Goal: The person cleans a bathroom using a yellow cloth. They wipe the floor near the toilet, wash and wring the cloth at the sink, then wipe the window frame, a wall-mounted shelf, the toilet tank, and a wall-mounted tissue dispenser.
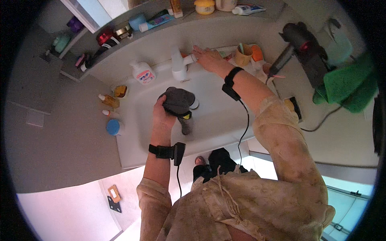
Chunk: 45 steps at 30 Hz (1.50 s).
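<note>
My left hand [164,113] grips a dark grey cloth item [178,101], perhaps a sock or rag, over the white sink basin [217,120]. Part of the cloth hangs down, and a small yellow patch shows on its lower edge. Right of the cloth, the round white and dark drain plug [194,104] is partly covered. My right hand [208,58] reaches to the back of the sink, with its fingers at the side handle of the white faucet [179,67]. Whether the fingers touch the handle cannot be told. Each wrist wears a black strap with a cable.
A white pump bottle [144,73] stands left of the faucet. A brown cup [243,55] is behind my right forearm. A blue-lidded jar [113,127] sits at the left edge. On the right hang a hair dryer [301,45] and green cloth [349,84]. Toiletries line the shelf [162,27].
</note>
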{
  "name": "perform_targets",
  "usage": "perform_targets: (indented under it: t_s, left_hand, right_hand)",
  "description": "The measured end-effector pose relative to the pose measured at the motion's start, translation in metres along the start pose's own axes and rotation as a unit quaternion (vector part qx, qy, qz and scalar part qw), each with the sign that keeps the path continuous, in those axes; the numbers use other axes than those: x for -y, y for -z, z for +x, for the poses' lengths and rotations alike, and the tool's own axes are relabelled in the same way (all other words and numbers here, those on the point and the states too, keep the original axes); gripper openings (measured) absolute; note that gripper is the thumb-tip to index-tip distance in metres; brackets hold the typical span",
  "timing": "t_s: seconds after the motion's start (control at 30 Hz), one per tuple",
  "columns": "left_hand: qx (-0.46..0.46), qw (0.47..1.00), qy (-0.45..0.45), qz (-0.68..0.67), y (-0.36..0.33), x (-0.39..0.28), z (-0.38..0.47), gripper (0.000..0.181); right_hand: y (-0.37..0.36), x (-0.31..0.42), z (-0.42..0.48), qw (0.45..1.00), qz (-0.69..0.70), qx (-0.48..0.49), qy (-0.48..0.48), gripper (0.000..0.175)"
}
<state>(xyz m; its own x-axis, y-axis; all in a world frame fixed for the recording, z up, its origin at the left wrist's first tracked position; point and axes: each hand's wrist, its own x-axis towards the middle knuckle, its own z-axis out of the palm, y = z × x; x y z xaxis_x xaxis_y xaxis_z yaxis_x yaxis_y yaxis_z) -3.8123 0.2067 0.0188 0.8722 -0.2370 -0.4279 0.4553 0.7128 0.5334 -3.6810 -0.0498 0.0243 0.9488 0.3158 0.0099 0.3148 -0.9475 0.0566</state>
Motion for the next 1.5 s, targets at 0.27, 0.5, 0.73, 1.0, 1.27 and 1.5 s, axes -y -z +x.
perform_targets:
  t_s: [0.27,0.5,0.73,1.0,1.27,1.5]
  left_hand:
    - [-0.010,0.999,0.023,-0.031,-0.013,0.016,0.038,0.043]
    - [-0.013,0.998,0.021,-0.052,-0.010,0.023,0.057,0.046]
    - [0.038,0.995,0.039,-0.085,-0.002,0.027,0.057,0.047]
    - [-0.058,0.998,-0.020,-0.024,0.046,0.027,0.060,0.049]
    - [-0.132,0.975,0.179,0.002,0.035,0.059,0.059,0.052]
    - [-0.044,0.995,0.008,-0.085,0.056,0.086,0.117,0.045]
  right_hand:
    - [-0.026,-0.012,0.065,0.999,-0.037,-0.001,-0.001,0.052]
    - [-0.027,-0.016,0.037,0.997,0.054,-0.050,0.034,0.051]
    - [-0.085,0.046,-0.066,0.827,0.542,0.038,0.145,0.063]
    - [-0.096,0.056,-0.075,0.507,0.825,0.131,-0.213,0.060]
    - [-0.065,0.071,-0.085,0.436,0.886,0.128,-0.090,0.064]
    - [-0.080,0.081,-0.085,0.643,0.760,-0.092,-0.036,0.058]
